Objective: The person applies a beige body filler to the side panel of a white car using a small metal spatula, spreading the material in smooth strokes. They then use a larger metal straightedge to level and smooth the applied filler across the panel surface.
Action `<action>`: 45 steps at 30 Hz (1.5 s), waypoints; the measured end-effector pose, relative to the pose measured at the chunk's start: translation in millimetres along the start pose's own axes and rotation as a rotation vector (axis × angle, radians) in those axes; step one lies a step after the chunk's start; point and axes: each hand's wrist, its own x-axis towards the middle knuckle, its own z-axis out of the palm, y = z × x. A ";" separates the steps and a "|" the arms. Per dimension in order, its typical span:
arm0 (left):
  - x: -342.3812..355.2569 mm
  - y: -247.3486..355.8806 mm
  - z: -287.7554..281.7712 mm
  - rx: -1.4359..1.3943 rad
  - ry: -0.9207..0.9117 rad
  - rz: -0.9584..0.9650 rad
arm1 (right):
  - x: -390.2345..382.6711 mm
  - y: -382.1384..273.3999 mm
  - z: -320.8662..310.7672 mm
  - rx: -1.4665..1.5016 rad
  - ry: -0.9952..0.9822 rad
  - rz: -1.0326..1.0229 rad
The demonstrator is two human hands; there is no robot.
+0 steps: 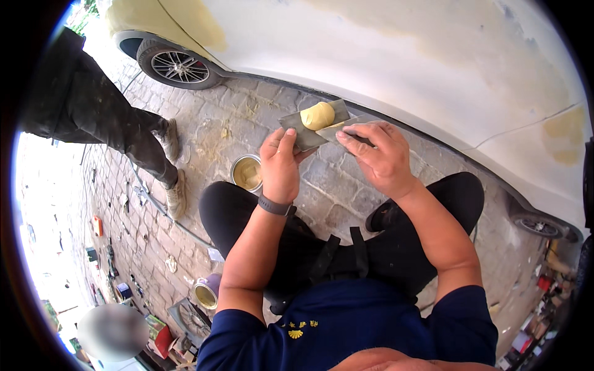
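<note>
My left hand [281, 167] is closed on the near edge of a flat grey filler plate [292, 121], thumb on top. On the plate sits a rounded mound of pale yellow body filler [317, 115]. My right hand [382, 157] pinches a thin putty spreader [333, 130], its blade against or just over the plate beside the mound; some yellow filler shows along it. Both hands are in front of the white car body [371, 55], which has yellowish filled patches. An open can of filler [247, 172] stands on the ground by my left wrist.
A person in dark trousers [105, 114] stands at the left, near the car's wheel [178, 65]. A hose [179, 226] crosses the brick paving [154, 247]. At lower left are another open can [207, 294], a wheel cover [189, 318] and scattered tools. Clutter lines the far right.
</note>
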 end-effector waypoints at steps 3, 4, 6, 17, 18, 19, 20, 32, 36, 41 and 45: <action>-0.5 -3.7 -4.6 0.010 -0.010 -0.022 | -3.3 -11.9 16.7 -0.028 -0.077 -0.015; -0.2 -5.6 -6.3 0.030 -0.004 -0.025 | -3.9 -12.4 15.8 0.003 -0.115 -0.012; 0.1 -5.9 -8.0 0.054 0.010 -0.031 | -1.9 -12.2 11.9 0.071 -0.195 -0.012; -1.3 -11.1 -3.5 0.170 -0.008 0.003 | 4.3 -0.6 2.5 0.140 -0.129 0.009; -1.7 -11.0 -0.9 0.153 -0.008 0.019 | 6.1 2.5 -0.1 0.138 -0.107 0.014; -2.4 -11.7 3.8 0.136 -0.009 0.036 | 7.3 4.4 1.9 0.119 -0.076 0.033; -2.4 -11.3 9.3 0.117 -0.014 0.054 | 9.3 7.4 1.2 0.095 -0.044 0.051; -7.0 -19.8 13.0 0.167 -0.070 0.124 | 10.8 10.1 2.5 0.057 -0.075 0.087; -6.8 -21.2 8.4 0.238 -0.047 0.136 | 14.4 7.0 -0.1 0.098 -0.117 0.028; -7.3 -31.2 7.4 0.378 -0.053 0.247 | 12.9 8.7 8.2 0.071 -0.039 0.056; -3.8 -32.6 -0.6 0.427 -0.053 0.217 | 16.7 8.1 0.2 0.089 -0.067 0.081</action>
